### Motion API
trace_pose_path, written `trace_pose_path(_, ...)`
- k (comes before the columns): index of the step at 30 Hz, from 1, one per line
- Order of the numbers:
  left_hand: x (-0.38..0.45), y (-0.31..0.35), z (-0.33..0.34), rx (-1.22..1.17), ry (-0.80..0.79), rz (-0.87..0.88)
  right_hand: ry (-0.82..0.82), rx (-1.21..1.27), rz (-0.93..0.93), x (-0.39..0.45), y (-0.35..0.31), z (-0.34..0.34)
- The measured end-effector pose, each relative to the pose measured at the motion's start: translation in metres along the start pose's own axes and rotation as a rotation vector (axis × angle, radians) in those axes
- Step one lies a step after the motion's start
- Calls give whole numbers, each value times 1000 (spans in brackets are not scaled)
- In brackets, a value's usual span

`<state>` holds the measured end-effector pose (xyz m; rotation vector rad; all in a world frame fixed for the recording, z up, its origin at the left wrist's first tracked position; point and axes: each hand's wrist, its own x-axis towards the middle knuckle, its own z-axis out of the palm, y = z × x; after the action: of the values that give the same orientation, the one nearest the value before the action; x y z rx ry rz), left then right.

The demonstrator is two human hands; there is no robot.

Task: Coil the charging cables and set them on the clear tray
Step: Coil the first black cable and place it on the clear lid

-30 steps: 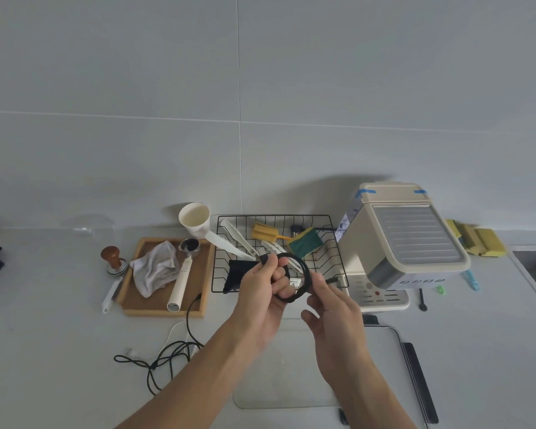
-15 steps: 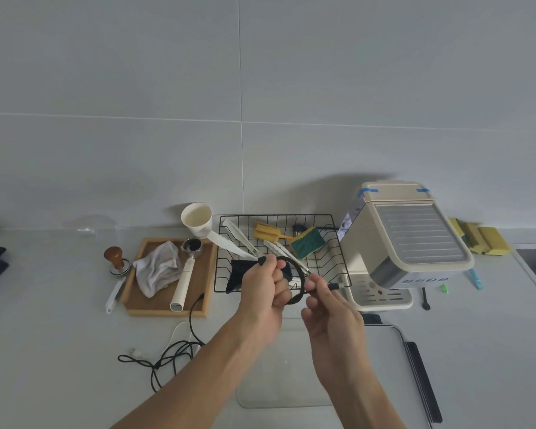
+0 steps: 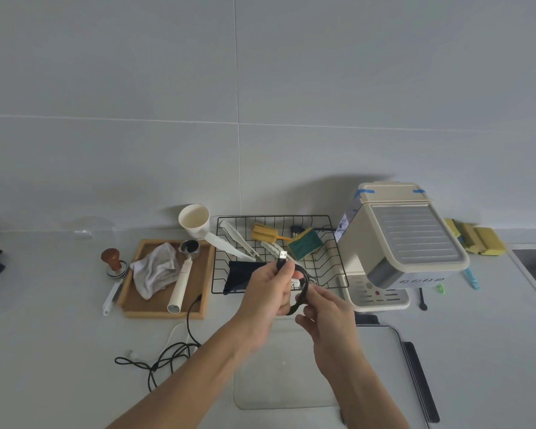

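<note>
Hands raised together — left hand [image 3: 268,287] pinches black cable [image 3: 304,289]; right hand [image 3: 325,311] grips coil.

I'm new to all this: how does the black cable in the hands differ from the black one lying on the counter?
The held black cable is wound into a small tight loop; the counter cable sprawls in loose tangles. The held one is gripped in the air by the left hand and right hand; the other lies untouched. Both are black and thin.

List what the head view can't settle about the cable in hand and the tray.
- Black cable: loop count hidden by left hand and right hand.
- Its far plug: hidden, head view.
- Clear tray: middle covered by both forearms; contents there unseen.
- Loose cables: count unclear, tangled.
</note>
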<state>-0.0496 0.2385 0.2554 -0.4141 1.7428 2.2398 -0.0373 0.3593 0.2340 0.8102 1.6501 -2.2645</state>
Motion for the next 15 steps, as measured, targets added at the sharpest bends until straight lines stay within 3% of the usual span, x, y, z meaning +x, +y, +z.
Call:
trace_pose_path(6,4,-7,-3,345,183,104,-297,43,-45,0,-2,-9)
trace_pose_path(15,7,-19,-3,466,191,157,-410,-311,-264,3,1,-16)
